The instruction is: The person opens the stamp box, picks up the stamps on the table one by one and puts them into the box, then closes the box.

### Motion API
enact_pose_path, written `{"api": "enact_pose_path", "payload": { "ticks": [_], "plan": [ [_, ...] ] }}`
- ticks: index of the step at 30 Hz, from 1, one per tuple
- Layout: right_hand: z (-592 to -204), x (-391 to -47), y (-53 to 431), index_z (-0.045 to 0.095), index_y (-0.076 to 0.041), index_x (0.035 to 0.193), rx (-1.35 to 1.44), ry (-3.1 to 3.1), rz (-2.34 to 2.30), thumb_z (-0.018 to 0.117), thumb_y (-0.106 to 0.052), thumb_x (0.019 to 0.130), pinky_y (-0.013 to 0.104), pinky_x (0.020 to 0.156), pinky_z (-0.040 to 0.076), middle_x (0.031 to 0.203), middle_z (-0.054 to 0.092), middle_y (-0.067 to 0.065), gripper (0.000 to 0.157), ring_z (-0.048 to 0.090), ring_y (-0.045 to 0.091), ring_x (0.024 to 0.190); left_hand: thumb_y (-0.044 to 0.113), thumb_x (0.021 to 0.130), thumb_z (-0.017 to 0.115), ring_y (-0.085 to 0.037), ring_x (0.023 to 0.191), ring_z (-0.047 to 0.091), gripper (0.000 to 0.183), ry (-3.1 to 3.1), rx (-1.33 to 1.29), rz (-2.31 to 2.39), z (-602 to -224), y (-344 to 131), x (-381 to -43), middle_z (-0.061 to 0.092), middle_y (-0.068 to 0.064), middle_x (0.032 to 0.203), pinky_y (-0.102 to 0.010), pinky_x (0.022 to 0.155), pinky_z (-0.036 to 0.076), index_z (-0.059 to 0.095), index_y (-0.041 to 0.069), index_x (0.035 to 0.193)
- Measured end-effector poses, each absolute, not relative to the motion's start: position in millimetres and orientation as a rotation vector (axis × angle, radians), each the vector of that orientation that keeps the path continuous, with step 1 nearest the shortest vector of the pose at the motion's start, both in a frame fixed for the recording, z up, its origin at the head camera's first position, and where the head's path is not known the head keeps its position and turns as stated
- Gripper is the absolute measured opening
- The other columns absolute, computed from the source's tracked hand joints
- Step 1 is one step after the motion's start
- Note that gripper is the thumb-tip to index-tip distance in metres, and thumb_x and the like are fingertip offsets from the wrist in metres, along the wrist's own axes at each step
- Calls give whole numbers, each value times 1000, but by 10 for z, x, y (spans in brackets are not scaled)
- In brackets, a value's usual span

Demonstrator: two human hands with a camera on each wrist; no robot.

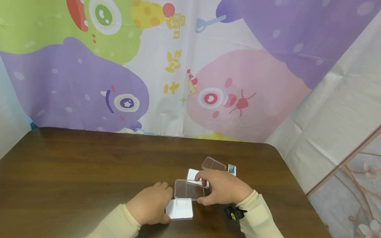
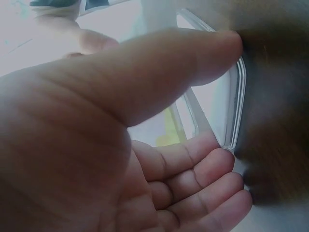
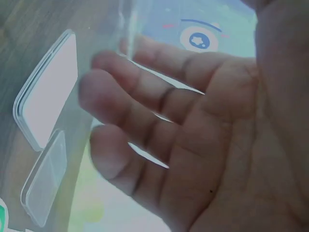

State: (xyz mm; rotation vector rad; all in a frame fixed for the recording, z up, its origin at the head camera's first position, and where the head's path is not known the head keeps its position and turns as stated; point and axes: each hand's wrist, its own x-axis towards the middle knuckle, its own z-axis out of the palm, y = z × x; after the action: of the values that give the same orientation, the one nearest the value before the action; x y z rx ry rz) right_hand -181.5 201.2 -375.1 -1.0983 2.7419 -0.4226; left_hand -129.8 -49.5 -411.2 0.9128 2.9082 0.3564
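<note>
A shallow clear plastic box with a white filling [image 1: 180, 209] lies flat on the table. My left hand [image 1: 152, 203] holds it by its left side, the thumb [image 2: 217, 53] at one corner and the fingertips [image 2: 219, 162] at another. Above and just behind the box, my right hand [image 1: 224, 188] pinches a clear plastic lid [image 1: 181, 189] by its right end. The lid is tilted and see-through. A second white-filled box [image 1: 192, 174] lies behind it, partly covered by the right hand and lid; the right wrist view also shows this box [image 3: 50, 92].
Another clear lid [image 1: 210, 164] lies farther back on the brown table [image 1: 78, 170]. Beside it is a small card with a coloured picture [image 1: 232, 168], partly behind the right hand. A cartoon-printed curtain [image 1: 165, 114] hangs at the table's far edge.
</note>
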Motion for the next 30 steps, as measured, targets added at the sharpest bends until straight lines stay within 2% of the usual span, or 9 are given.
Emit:
{"api": "enact_pose_path", "payload": {
  "ticks": [9, 13, 22, 30],
  "plan": [
    [-3784, -1842, 1960, 69, -11, 118, -1007, 2970, -467, 85, -43, 79, 25, 66, 50, 102, 65, -1, 52, 57, 9, 80, 33, 64, 96, -22, 84, 56, 59, 2915, 932, 352, -4129, -497, -1286, 59, -5, 92, -38, 75, 55, 64, -1, 101],
    [-3784, -1862, 1958, 70, -11, 121, -956, 3095, -451, 85, -42, 80, 28, 61, 50, 105, 65, 0, 53, 57, 9, 81, 34, 67, 96, -22, 85, 57, 58, 2899, 941, 337, -4125, -496, -1290, 59, -6, 92, -38, 76, 55, 64, 0, 101],
    [-3801, -1930, 1975, 64, -6, 129, -851, 3268, -478, 87, -37, 80, 33, 66, 54, 109, 64, 3, 63, 58, 15, 88, 34, 69, 96, -26, 92, 61, 59, 2890, 935, 331, -4111, -495, -1295, 63, -10, 98, -40, 81, 56, 64, -1, 104],
    [-3831, -1969, 1994, 65, -3, 126, -700, 3326, -592, 87, -34, 80, 37, 67, 55, 112, 65, 9, 59, 59, 21, 91, 34, 69, 96, -24, 89, 59, 59, 2874, 928, 344, -4104, -499, -1298, 61, -8, 96, -39, 79, 56, 64, -1, 105]
  ]
}}
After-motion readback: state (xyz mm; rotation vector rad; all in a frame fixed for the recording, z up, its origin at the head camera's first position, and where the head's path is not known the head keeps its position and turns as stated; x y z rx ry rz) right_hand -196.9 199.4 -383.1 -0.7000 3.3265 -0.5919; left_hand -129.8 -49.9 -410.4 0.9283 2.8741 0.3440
